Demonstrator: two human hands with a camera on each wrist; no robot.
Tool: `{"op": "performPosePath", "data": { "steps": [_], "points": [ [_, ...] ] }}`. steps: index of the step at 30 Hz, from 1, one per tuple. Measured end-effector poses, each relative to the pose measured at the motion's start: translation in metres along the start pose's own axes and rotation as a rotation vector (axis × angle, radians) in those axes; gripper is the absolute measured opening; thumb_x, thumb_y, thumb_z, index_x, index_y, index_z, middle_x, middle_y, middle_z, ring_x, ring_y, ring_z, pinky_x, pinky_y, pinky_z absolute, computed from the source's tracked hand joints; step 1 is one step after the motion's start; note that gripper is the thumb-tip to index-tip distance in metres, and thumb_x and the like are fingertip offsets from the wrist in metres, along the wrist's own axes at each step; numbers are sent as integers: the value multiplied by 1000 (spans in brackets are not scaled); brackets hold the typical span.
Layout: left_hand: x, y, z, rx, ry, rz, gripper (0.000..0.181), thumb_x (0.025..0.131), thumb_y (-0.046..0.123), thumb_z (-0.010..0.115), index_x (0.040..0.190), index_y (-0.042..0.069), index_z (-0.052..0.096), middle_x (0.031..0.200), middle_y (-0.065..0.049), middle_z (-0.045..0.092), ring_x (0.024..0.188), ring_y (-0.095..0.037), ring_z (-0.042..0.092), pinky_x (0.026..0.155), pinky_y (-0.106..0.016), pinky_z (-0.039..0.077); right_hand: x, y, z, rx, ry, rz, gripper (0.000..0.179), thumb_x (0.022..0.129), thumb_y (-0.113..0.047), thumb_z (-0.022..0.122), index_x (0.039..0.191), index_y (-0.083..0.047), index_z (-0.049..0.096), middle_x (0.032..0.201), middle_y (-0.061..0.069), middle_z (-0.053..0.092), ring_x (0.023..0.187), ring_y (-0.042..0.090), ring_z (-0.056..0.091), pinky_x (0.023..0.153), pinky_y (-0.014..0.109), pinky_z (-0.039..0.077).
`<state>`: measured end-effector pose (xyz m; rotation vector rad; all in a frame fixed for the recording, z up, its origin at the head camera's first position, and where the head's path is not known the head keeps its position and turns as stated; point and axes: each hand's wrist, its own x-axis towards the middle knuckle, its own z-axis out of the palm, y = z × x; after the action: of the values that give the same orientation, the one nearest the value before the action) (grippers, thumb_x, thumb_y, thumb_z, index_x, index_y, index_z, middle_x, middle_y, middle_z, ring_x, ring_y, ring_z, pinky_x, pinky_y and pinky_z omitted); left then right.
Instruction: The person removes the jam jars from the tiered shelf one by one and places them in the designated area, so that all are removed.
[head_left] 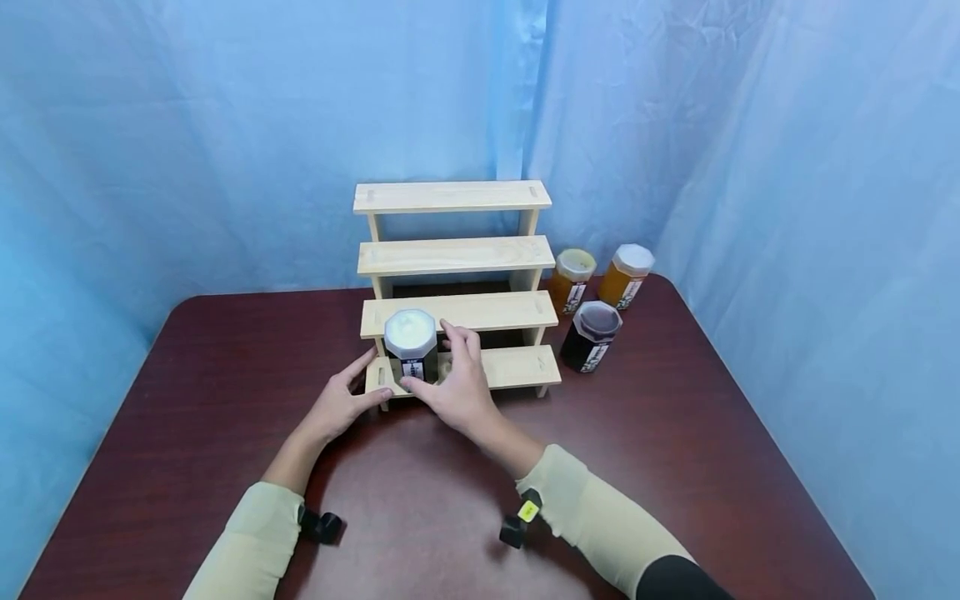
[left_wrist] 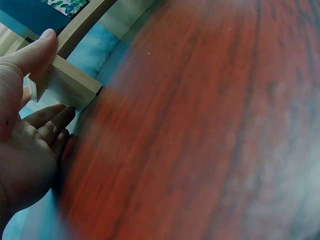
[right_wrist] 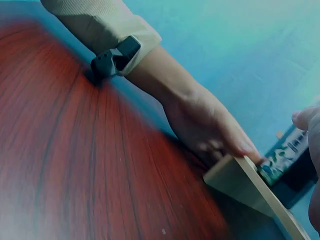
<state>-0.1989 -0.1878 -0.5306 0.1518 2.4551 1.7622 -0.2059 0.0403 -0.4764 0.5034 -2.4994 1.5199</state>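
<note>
On the rack's (head_left: pixel 517 367) bottom step, right hand (head_left: pixel 455 389) fingers grip the jar (head_left: pixel 411 344); left hand (head_left: pixel 341 402) pinches its end.

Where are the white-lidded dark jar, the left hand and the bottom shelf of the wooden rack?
white-lidded dark jar (head_left: pixel 410 332): head view, on its white lid.
left hand (head_left: pixel 341 404): head view, on the back of the hand.
bottom shelf (head_left: pixel 517 367): head view, on the bare top of the board, right of the jar.
</note>
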Motion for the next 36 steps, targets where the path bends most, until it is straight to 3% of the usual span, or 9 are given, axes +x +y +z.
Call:
{"op": "performPosePath", "data": {
  "steps": [11, 20, 29, 36],
  "points": [
    [1, 1, 0, -14, -2, 27, 86, 91, 22, 78, 160, 7, 28, 160, -18, 33, 142, -34, 37, 110, -50, 35, 4, -10, 22, -73, 106, 6, 90, 73, -29, 91, 147, -5, 44, 128, 9, 43, 117, 23, 50, 100, 41, 44],
    [0, 2, 0, 8, -12, 6, 87, 92, 21, 77, 161, 7, 26, 161, -18, 31, 146, -35, 32, 113, -52, 32, 6, -7, 10, -67, 146, -34, 82, 68, -24, 92, 136, 0, 55, 122, 10, 53, 111, 24, 56, 96, 41, 47],
    [-13, 39, -3, 4, -31, -2, 82, 93, 14, 74, 159, 0, 26, 159, -25, 31, 147, -39, 28, 113, -52, 30, 11, -10, -47, -48, 179, -22, 79, 68, -23, 92, 135, -3, 57, 121, 8, 55, 112, 22, 53, 100, 43, 43],
    [-16, 41, -2, 0, -32, -15, 83, 93, 17, 75, 159, 3, 27, 158, -25, 32, 147, -39, 28, 112, -53, 30, 18, -1, -116, -117, 256, -61, 74, 66, -20, 93, 130, -1, 61, 115, 12, 57, 106, 24, 54, 92, 43, 45]
  ]
}}
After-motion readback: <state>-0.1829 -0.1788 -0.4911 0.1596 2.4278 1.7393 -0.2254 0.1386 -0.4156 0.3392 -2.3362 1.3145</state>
